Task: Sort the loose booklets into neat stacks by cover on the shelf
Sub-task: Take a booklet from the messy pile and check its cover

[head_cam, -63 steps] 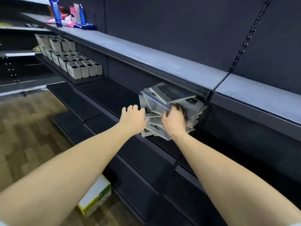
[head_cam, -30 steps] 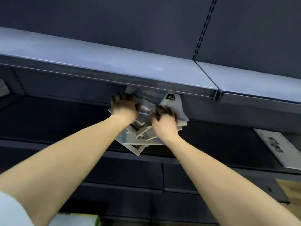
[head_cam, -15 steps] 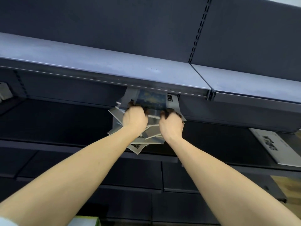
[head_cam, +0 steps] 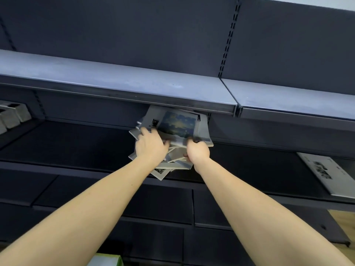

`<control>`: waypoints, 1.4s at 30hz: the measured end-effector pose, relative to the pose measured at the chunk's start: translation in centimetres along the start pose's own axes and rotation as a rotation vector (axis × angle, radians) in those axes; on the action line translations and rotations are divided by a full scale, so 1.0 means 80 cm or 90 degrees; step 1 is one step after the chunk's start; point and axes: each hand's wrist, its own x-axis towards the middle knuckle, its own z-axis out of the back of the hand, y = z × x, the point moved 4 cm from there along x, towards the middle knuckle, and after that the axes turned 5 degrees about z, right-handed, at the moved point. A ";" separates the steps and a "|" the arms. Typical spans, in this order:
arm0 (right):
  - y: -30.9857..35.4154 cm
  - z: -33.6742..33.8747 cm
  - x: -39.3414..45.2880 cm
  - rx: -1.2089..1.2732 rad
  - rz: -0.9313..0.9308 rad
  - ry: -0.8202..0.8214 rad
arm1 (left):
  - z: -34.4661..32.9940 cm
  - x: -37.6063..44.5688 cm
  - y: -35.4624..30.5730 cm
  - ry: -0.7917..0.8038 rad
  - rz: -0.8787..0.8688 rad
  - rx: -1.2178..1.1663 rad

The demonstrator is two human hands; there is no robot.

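Booklets (head_cam: 173, 146): messy pile on dark shelf (head_cam: 76, 144); left hand (head_cam: 150, 145) pressing flat; right hand (head_cam: 197, 150) gripping the pile's edge
Room: grey shelf (head_cam: 115, 77) overhead; wood floor (head_cam: 343, 219)

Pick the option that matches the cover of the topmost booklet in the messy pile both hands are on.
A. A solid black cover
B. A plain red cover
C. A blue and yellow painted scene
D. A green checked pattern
C: the topmost booklet in the pile under the left hand and right hand shows a blue picture with yellow patches.
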 end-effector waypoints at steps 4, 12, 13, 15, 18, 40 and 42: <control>0.001 0.001 0.004 0.044 -0.029 -0.027 | 0.004 -0.011 -0.005 -0.024 -0.011 -0.028; 0.000 0.030 -0.007 0.102 -0.099 0.059 | 0.013 -0.009 0.007 -0.091 -0.058 0.133; 0.001 0.036 -0.008 0.093 -0.088 0.058 | 0.013 -0.008 0.007 -0.097 -0.066 0.161; 0.001 0.053 -0.007 0.071 -0.060 0.026 | 0.014 -0.005 0.007 -0.101 -0.079 0.202; -0.008 0.085 -0.002 0.080 -0.039 -0.050 | 0.016 -0.005 -0.006 -0.110 -0.109 0.230; -0.135 0.340 -0.007 0.140 -0.018 -0.160 | -0.104 -0.125 -0.272 0.148 -0.184 -0.060; -0.139 0.346 -0.010 0.130 -0.003 -0.135 | -0.117 -0.137 -0.287 0.200 -0.147 -0.119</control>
